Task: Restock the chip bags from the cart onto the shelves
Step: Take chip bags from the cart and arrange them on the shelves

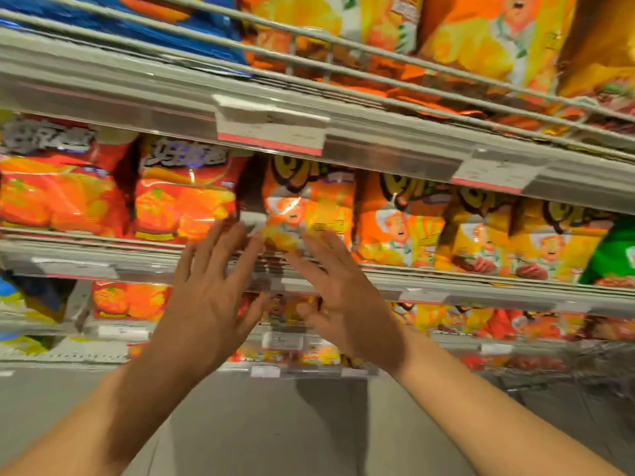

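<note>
1. Both hands are raised in front of the middle shelf (pixel 240 266), fingers straight and spread, holding nothing. The left hand (pixel 206 290) and right hand (pixel 347 300) sit on either side of an orange-and-yellow chip bag (pixel 305 207); their fingertips reach the bag's lower edge by the shelf's front rail, though blur hides whether they touch it.
2. Open room: a dark gap shows between that bag and the red bag (pixel 185 197) to its left. Overhead, the upper shelf's front lip (pixel 395 146) with its price tag (pixel 271 132) hangs close over the bag tops.
3. The chip bag stands upright, long axis vertical, printed face outward toward the aisle.
4. Counted on the middle shelf: two red bags at the left, about four orange-and-yellow bags to the right of them, and one green bag (pixel 615 255) at the far right edge.
5. More bags fill the top shelf behind wire rails (pixel 343 70) and the lower shelves; blur prevents a count there.
6. Part of a wire cart (pixel 591 365) shows at lower right.
</note>
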The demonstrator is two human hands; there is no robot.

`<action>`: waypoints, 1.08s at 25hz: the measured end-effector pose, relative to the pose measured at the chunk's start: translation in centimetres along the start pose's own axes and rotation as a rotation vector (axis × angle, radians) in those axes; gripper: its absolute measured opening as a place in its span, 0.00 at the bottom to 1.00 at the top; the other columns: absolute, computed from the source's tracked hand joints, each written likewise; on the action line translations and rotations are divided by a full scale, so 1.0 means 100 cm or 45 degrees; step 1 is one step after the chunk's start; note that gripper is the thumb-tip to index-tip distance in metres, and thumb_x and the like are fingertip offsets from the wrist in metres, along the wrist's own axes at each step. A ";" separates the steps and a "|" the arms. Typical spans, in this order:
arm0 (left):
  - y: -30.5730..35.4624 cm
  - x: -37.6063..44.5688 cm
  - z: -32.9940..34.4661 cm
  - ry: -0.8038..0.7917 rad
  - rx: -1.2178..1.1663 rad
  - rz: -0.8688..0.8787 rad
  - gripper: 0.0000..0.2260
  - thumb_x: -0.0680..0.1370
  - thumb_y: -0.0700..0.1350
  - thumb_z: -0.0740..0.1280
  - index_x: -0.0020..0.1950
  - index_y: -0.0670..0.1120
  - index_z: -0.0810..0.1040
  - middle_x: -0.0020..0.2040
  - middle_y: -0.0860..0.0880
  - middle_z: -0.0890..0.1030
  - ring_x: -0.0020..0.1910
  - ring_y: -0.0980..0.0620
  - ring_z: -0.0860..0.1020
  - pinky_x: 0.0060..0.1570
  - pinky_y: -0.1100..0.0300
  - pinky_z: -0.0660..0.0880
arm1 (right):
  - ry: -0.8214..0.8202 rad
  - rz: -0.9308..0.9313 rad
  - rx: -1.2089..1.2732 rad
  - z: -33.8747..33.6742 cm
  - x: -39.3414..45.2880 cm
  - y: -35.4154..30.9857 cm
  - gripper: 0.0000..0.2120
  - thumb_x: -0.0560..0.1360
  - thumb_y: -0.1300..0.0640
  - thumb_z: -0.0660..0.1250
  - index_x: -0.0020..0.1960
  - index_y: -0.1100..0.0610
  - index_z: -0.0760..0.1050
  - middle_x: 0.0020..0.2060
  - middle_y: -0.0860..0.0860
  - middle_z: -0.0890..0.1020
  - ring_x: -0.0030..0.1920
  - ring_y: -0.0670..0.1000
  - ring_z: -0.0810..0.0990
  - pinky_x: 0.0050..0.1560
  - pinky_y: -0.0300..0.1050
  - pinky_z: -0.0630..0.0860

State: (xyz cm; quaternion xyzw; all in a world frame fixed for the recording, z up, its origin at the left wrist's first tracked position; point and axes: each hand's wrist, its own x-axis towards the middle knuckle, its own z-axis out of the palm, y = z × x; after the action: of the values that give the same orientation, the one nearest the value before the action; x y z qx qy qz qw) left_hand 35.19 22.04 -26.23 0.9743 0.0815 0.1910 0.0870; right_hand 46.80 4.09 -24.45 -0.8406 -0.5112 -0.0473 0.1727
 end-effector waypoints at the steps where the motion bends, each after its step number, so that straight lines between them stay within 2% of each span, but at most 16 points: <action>1: 0.016 0.008 0.004 0.013 -0.017 0.025 0.32 0.77 0.57 0.60 0.77 0.41 0.67 0.77 0.37 0.66 0.77 0.33 0.61 0.70 0.32 0.64 | 0.019 0.017 0.088 -0.006 -0.006 0.008 0.28 0.75 0.58 0.71 0.74 0.60 0.72 0.75 0.59 0.70 0.78 0.61 0.64 0.80 0.57 0.59; 4: 0.063 0.027 0.017 0.010 -0.039 0.087 0.32 0.77 0.53 0.66 0.79 0.43 0.65 0.78 0.38 0.64 0.79 0.35 0.58 0.71 0.33 0.63 | 0.173 0.107 0.015 -0.028 -0.032 0.041 0.25 0.75 0.58 0.72 0.72 0.57 0.75 0.72 0.55 0.75 0.75 0.58 0.69 0.75 0.58 0.67; 8: 0.117 0.046 0.032 -0.044 -0.052 0.164 0.35 0.75 0.49 0.74 0.79 0.44 0.65 0.79 0.40 0.64 0.79 0.36 0.57 0.72 0.34 0.63 | 0.238 0.157 -0.282 -0.045 -0.079 0.095 0.29 0.74 0.54 0.71 0.74 0.53 0.72 0.73 0.54 0.74 0.76 0.58 0.67 0.76 0.59 0.66; 11: 0.154 0.059 0.045 -0.078 0.046 0.244 0.33 0.79 0.52 0.68 0.80 0.45 0.60 0.81 0.42 0.58 0.81 0.39 0.52 0.75 0.37 0.60 | 0.180 0.240 -0.362 -0.048 -0.104 0.124 0.34 0.74 0.52 0.71 0.78 0.50 0.66 0.76 0.52 0.71 0.78 0.60 0.64 0.76 0.65 0.62; 15: 0.204 0.076 0.068 -0.207 0.343 0.315 0.34 0.82 0.60 0.50 0.82 0.46 0.42 0.83 0.42 0.47 0.82 0.40 0.44 0.77 0.40 0.53 | 0.230 0.356 -0.305 -0.059 -0.141 0.164 0.30 0.73 0.52 0.70 0.75 0.54 0.73 0.75 0.58 0.72 0.76 0.64 0.67 0.74 0.69 0.63; 16: 0.218 0.081 0.072 -0.221 0.346 0.325 0.35 0.82 0.60 0.52 0.82 0.45 0.43 0.83 0.42 0.49 0.82 0.39 0.45 0.76 0.39 0.55 | 0.231 0.380 -0.303 -0.064 -0.154 0.175 0.29 0.74 0.53 0.69 0.74 0.55 0.73 0.75 0.59 0.71 0.77 0.65 0.66 0.74 0.69 0.63; 19: 0.264 0.102 0.082 -0.261 0.173 0.363 0.34 0.77 0.53 0.70 0.79 0.42 0.64 0.78 0.39 0.64 0.79 0.35 0.58 0.71 0.35 0.64 | 0.166 0.475 -0.341 -0.086 -0.188 0.215 0.33 0.75 0.52 0.69 0.78 0.55 0.67 0.78 0.61 0.66 0.78 0.67 0.62 0.75 0.69 0.62; 21: 0.289 0.116 0.095 -0.289 0.074 0.352 0.33 0.76 0.52 0.71 0.79 0.44 0.65 0.80 0.41 0.60 0.80 0.37 0.53 0.73 0.36 0.61 | 0.133 0.550 -0.347 -0.105 -0.202 0.246 0.37 0.75 0.50 0.72 0.80 0.56 0.63 0.79 0.63 0.63 0.78 0.68 0.61 0.75 0.68 0.61; 23: 0.308 0.124 0.106 -0.352 0.063 0.287 0.34 0.78 0.59 0.63 0.81 0.49 0.59 0.82 0.42 0.53 0.81 0.38 0.45 0.76 0.39 0.57 | 0.017 0.637 -0.339 -0.122 -0.207 0.276 0.41 0.77 0.46 0.69 0.83 0.53 0.53 0.81 0.61 0.55 0.80 0.67 0.55 0.78 0.65 0.55; 25: 0.318 0.124 0.109 -0.348 0.122 0.218 0.36 0.78 0.69 0.47 0.81 0.50 0.58 0.82 0.40 0.52 0.81 0.37 0.45 0.77 0.39 0.55 | -0.098 0.678 -0.301 -0.130 -0.203 0.298 0.43 0.79 0.41 0.64 0.83 0.48 0.41 0.83 0.57 0.44 0.82 0.63 0.46 0.81 0.61 0.50; 27: 0.323 0.122 0.106 -0.407 0.188 0.190 0.42 0.76 0.72 0.34 0.81 0.49 0.53 0.82 0.39 0.50 0.81 0.36 0.43 0.78 0.39 0.54 | -0.170 0.688 -0.231 -0.133 -0.199 0.311 0.43 0.80 0.40 0.63 0.83 0.48 0.38 0.83 0.55 0.39 0.82 0.61 0.41 0.81 0.60 0.47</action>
State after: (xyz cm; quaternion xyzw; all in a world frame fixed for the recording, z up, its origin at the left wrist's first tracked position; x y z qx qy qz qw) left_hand 54.43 -8.42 -25.05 0.9993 0.0081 0.0331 0.0128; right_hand 65.94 -30.14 -24.64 -0.9595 -0.2728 0.0103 0.0693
